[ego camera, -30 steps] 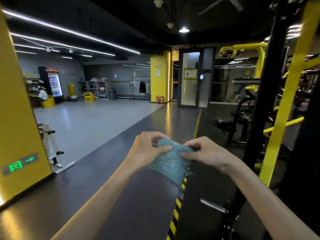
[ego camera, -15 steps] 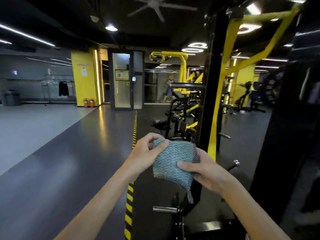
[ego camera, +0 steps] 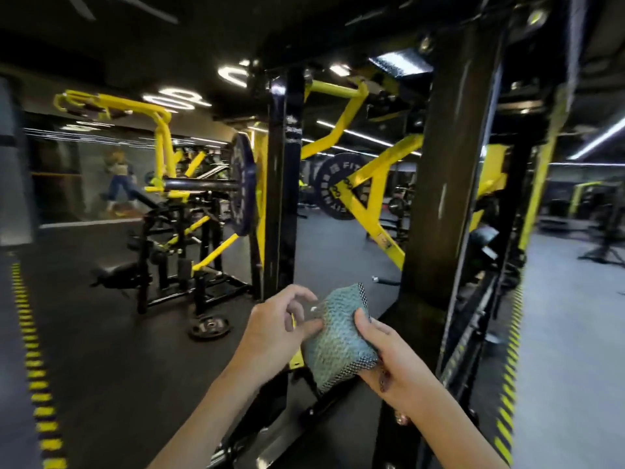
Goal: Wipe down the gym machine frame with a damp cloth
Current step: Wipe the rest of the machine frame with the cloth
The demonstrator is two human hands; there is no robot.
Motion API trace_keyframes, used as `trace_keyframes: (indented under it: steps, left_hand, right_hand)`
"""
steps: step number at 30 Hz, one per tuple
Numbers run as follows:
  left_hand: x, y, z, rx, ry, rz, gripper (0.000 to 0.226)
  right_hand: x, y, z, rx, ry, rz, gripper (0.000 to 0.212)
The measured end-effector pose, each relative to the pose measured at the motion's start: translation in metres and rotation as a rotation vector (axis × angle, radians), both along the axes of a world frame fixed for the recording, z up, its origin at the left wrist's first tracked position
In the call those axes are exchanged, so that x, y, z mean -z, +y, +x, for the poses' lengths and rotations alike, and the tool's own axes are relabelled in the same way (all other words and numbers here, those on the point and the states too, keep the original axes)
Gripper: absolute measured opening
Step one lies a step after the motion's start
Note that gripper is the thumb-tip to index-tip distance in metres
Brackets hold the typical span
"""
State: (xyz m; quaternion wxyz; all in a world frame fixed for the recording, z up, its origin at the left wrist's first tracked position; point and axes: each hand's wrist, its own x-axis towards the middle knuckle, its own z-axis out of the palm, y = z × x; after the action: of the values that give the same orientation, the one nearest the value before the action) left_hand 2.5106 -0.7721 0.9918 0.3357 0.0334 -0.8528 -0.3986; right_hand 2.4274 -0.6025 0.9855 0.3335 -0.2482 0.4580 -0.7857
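A folded teal mesh cloth is held in front of me at chest height. My right hand grips it from below and the right, thumb on its top face. My left hand is at the cloth's left edge with fingers loosely curled, one fingertip touching the fabric. Just behind the cloth rises a thick black upright of the gym machine frame. A second black upright stands further left, with yellow arms between them.
A weight plate sits on a bar to the left, another plate lies on the dark floor. More black and yellow machines stand at left. Yellow-black hazard stripes run along the floor on both sides.
My view has swung right from the open hall to the machine frame, now close ahead. The left hand has loosened its pinch on the cloth; the right hand now carries it.
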Motion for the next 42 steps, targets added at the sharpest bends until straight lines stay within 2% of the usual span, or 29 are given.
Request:
trace_keyframes:
  steps: [3, 6, 7, 12, 15, 18, 20, 22, 24, 26, 29, 33, 37, 42]
  left_hand:
    - [-0.006, 0.020, -0.019, 0.135, -0.039, 0.124, 0.006]
    - [-0.016, 0.043, -0.033, 0.309, -0.054, 0.288, 0.040]
    - [-0.019, 0.051, -0.037, 0.350, -0.026, 0.314, 0.040]
    - [-0.032, 0.074, -0.066, 0.357, 0.059, 0.380, 0.013]
    - [-0.050, 0.084, -0.079, 0.376, 0.092, 0.443, 0.008]
    - [-0.069, 0.089, -0.088, 0.487, 0.126, 0.479, 0.010]
    - [-0.077, 0.090, -0.095, 0.553, 0.142, 0.411, 0.016]
    - [-0.085, 0.092, -0.103, 0.582, 0.191, 0.307, 0.020]
    - [-0.095, 0.091, -0.113, 0.580, 0.245, 0.189, 0.010]
    - [-0.109, 0.090, -0.122, 0.632, 0.273, 0.105, 0.009]
    - [-0.129, 0.080, -0.138, 0.749, 0.285, 0.090, 0.009]
    - [-0.151, 0.061, -0.159, 0.801, 0.376, -0.034, 0.006]
    - [-0.176, 0.035, -0.186, 0.681, 0.625, -0.369, 0.024]
    - [-0.224, 0.017, -0.220, 0.278, 0.930, -0.972, 0.057]
  right_hand:
    - [-0.012, 0.019, 0.005, 0.094, 0.001, -0.024, 0.042]
    - [-0.022, 0.039, 0.007, 0.185, 0.153, -0.004, 0.033]
    - [-0.023, 0.044, 0.005, 0.242, 0.242, 0.010, 0.028]
    - [-0.030, 0.052, -0.010, 0.569, 0.481, 0.035, 0.011]
    - [-0.039, 0.057, -0.020, 0.656, 0.504, 0.020, 0.037]
    - [-0.049, 0.064, -0.026, 0.639, 0.578, 0.127, 0.067]
    - [-0.055, 0.067, -0.025, 0.572, 0.625, 0.135, 0.073]
    - [-0.064, 0.067, -0.022, 0.591, 0.699, 0.126, 0.067]
    - [-0.071, 0.065, -0.022, 0.662, 0.734, 0.057, 0.057]
    - [-0.079, 0.061, -0.027, 0.774, 0.790, 0.028, 0.046]
    - [-0.093, 0.059, -0.035, 0.901, 0.818, -0.016, 0.037]
    - [-0.118, 0.051, -0.036, 1.089, 0.984, 0.102, 0.026]
    - [-0.152, 0.039, -0.041, 1.318, 1.168, 0.322, 0.028]
    - [-0.222, 0.046, -0.050, 1.748, 1.585, 0.647, 0.038]
